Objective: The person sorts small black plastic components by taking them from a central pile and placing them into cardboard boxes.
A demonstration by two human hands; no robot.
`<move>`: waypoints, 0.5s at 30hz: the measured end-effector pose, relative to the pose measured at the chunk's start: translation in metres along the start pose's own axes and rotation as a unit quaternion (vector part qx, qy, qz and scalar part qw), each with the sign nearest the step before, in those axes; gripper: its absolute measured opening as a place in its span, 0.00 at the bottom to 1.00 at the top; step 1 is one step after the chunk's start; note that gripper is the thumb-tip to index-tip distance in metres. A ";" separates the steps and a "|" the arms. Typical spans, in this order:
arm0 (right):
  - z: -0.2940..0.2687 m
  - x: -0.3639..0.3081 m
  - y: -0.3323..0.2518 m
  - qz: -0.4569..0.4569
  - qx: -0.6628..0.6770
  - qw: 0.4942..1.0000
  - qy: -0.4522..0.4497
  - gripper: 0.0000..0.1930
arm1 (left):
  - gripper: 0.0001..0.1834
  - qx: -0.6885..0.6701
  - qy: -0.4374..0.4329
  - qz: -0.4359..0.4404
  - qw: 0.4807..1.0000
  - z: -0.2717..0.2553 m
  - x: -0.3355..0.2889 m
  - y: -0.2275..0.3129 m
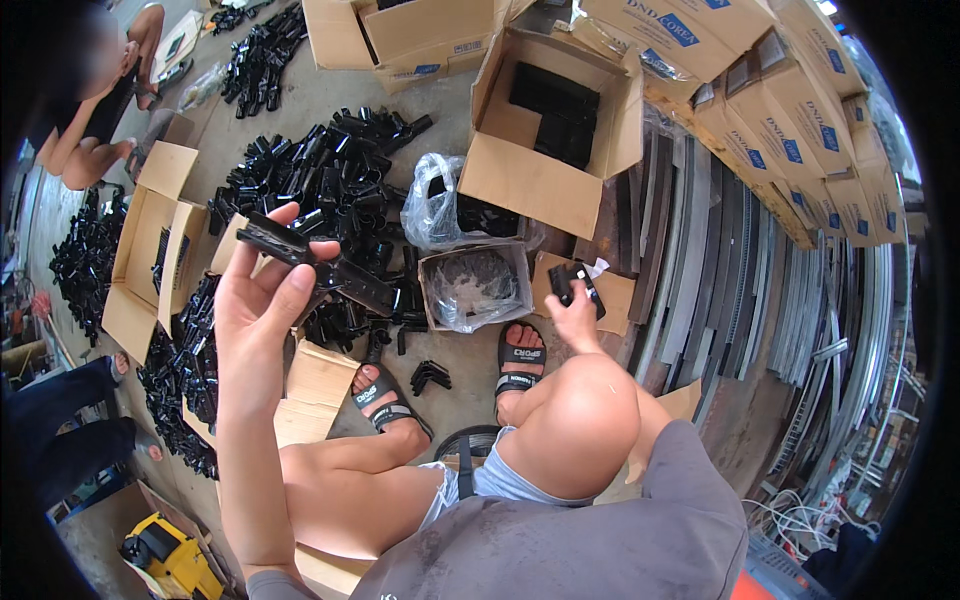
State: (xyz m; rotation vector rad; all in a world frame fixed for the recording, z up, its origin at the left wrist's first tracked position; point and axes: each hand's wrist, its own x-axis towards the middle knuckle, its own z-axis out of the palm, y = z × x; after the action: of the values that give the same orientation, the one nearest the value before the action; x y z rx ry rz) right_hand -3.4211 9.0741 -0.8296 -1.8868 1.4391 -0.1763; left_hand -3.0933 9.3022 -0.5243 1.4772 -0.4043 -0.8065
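Note:
My left hand (258,305) is raised at the left, its fingers and thumb closed round a glossy black angled bracket (345,283). A large pile of similar black brackets (300,180) lies on the floor behind it. Out past my right knee, my right hand (575,322) is closed on a small black object (566,284) above a cardboard flap (610,298). What kind of object it is cannot be made out. Between the hands stands a small carton (432,302) lined with clear plastic. Several small black angle pieces (430,376) lie between my sandalled feet.
An open carton (530,190) holding black items stands ahead. Stacked boxes (790,130) and long metal profiles (740,290) fill the right side. At the left are another open carton (150,235), more black parts (85,260) and two other people. A yellow-and-black case (175,560) sits lower left.

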 end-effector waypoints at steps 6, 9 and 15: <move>0.037 0.000 0.025 -0.050 -0.119 0.992 0.010 0.24 | 0.31 0.024 -0.024 0.014 0.999 0.003 -0.025 0.003; 0.036 0.006 0.019 -0.083 -0.180 0.980 -0.010 0.22 | 0.31 0.019 -0.021 0.018 0.999 0.003 -0.036 0.007; 0.042 0.011 0.042 -0.082 -0.104 0.991 -0.016 0.20 | 0.33 0.046 -0.050 0.023 0.997 0.008 -0.046 0.007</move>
State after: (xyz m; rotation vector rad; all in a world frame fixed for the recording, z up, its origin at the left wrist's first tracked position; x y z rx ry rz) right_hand -3.4279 9.0805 -0.8896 -2.1693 1.3247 -0.0759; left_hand -3.1287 9.3280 -0.5060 1.5107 -0.5562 -0.8367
